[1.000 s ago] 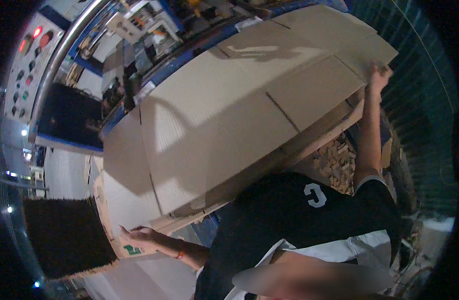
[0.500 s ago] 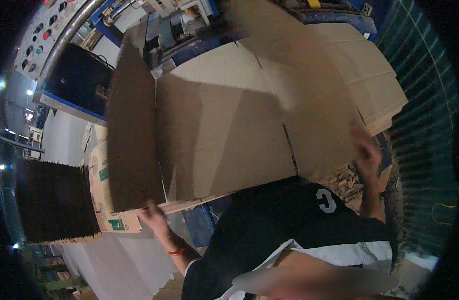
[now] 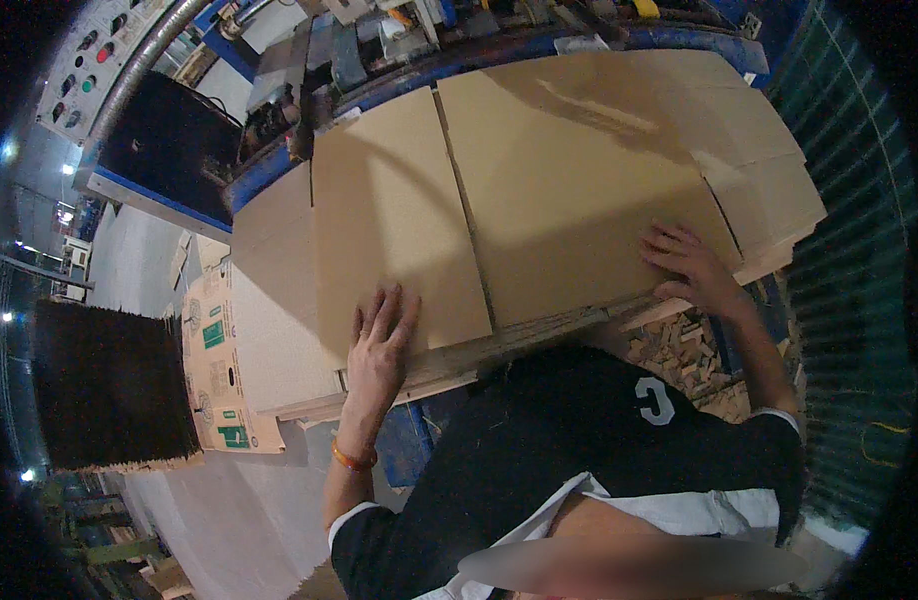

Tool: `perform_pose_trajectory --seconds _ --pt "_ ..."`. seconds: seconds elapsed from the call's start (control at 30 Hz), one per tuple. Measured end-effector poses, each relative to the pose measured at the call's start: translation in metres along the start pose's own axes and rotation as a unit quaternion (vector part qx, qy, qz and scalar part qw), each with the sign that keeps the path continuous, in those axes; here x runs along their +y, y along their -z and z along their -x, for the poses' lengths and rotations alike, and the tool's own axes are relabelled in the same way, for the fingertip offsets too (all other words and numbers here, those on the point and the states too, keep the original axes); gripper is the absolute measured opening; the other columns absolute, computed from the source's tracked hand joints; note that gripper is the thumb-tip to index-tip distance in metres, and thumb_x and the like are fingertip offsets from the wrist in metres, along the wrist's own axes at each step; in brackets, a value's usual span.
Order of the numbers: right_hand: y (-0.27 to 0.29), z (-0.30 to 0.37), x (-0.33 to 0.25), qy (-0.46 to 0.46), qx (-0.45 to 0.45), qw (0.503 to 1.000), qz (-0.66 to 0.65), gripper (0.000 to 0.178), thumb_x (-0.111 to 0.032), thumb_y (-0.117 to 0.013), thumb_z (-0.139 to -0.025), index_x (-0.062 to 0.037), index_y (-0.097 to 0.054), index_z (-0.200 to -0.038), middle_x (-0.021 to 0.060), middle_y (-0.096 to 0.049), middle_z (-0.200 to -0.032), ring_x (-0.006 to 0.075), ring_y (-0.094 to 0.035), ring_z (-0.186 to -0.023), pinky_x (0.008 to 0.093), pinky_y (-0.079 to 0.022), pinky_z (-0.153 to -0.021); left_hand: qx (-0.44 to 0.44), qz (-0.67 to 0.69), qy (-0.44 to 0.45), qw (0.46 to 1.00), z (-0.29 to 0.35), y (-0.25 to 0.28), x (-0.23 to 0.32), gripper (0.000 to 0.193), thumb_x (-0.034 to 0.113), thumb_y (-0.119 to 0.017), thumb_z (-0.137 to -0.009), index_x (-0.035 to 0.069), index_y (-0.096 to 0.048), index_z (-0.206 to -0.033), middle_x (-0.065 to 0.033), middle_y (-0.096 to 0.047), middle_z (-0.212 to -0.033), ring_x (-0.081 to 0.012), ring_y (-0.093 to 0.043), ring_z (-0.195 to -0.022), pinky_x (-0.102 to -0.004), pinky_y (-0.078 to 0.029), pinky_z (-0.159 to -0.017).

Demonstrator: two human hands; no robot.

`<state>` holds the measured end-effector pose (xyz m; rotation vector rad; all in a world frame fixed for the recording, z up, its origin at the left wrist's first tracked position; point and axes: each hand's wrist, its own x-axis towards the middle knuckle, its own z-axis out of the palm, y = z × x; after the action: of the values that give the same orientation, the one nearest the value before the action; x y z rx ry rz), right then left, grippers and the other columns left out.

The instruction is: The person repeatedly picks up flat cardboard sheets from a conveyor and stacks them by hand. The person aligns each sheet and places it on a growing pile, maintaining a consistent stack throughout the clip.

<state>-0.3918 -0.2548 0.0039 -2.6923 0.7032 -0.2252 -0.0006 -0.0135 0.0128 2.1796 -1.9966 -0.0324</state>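
Note:
A brown cardboard box blank [image 3: 579, 190] lies flat before me, with a narrow gap running between its left panel [image 3: 379, 210] and its wider right panel. Under it are more cardboard sheets [image 3: 269, 300], whose layered edges show along the near side. My left hand [image 3: 382, 335] rests palm down on the left panel near the front edge, fingers stretched out. On the right panel, close to its near right corner, my right hand [image 3: 687, 268] lies with its fingers spread. Neither hand grips anything.
Blue machinery [image 3: 429, 55] borders the far side of the cardboard. A control panel [image 3: 94, 70] with buttons stands at the far left. Printed cardboard [image 3: 219, 370] and a dark brush-like block [image 3: 109, 385] are on the left. Cardboard scraps [image 3: 689, 355] lie below right; green corrugated sheeting [image 3: 859, 300] rises beyond.
The raised dark left flap and the blurred upper cardboard now lie flat as two panels. My left hand moved from the flap's lower edge onto the left panel; my right hand moved inward onto the cardboard.

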Motion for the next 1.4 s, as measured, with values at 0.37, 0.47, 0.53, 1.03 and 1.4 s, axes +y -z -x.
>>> perform_pose_trajectory --seconds 0.37,0.47,0.53,1.03,1.4 --pt "0.032 -0.127 0.182 -0.367 0.259 0.882 -0.14 0.037 -0.036 -0.052 -0.088 -0.0035 -0.064 -0.098 0.0098 -0.064 -0.078 0.0228 -0.058 -0.065 0.0358 -0.047 -0.066 0.073 0.148 0.124 0.978 -0.051 -0.015 -0.118 0.083 0.036 -0.068 -0.074 -0.007 -0.031 -0.134 -0.0243 -0.023 -0.143 -0.0341 -0.02 -0.135 -0.044 -0.02 -0.109" --pt "0.031 -0.158 0.188 -0.387 0.219 0.888 -0.115 0.038 -0.039 -0.052 -0.087 -0.0036 -0.065 -0.091 0.011 -0.061 -0.067 0.0249 -0.057 -0.058 0.037 -0.046 -0.06 0.104 0.126 0.107 0.981 -0.057 -0.023 -0.129 0.083 0.035 -0.07 -0.073 -0.009 -0.032 -0.133 -0.025 -0.025 -0.142 -0.035 -0.023 -0.133 -0.0412 -0.023 -0.108" --pt "0.023 -0.166 0.184 -0.356 0.259 0.898 0.007 0.037 -0.038 -0.051 -0.087 -0.0036 -0.065 -0.087 0.0125 -0.059 -0.063 0.027 -0.057 -0.06 0.0369 -0.045 -0.06 0.115 0.137 0.097 0.979 -0.053 -0.023 -0.127 0.083 0.033 -0.071 -0.072 -0.008 -0.033 -0.133 -0.0251 -0.026 -0.142 -0.0353 -0.025 -0.133 -0.0407 -0.025 -0.107" --pt "0.044 -0.109 0.089 -0.148 0.105 0.962 0.202 0.064 -0.039 -0.057 -0.082 -0.0124 -0.035 -0.136 0.0166 -0.036 -0.136 0.0388 -0.03 -0.126 0.0606 -0.027 -0.097 0.096 0.08 0.056 0.991 -0.04 0.027 -0.071 0.097 0.045 -0.075 -0.064 0.002 -0.029 -0.138 -0.0228 -0.022 -0.144 -0.0367 -0.021 -0.134 -0.0514 -0.019 -0.107" --pt "0.041 -0.057 0.053 -0.068 0.033 0.991 0.107 0.092 -0.047 -0.076 -0.055 -0.0149 -0.042 -0.134 0.0078 -0.028 -0.146 0.0341 -0.02 -0.135 0.0468 -0.014 -0.11 0.134 0.022 -0.079 0.988 -0.052 0.006 -0.05 0.095 0.018 -0.077 -0.061 0.007 -0.025 -0.139 -0.0177 -0.033 -0.14 -0.0348 -0.031 -0.129 -0.0544 -0.02 -0.107"
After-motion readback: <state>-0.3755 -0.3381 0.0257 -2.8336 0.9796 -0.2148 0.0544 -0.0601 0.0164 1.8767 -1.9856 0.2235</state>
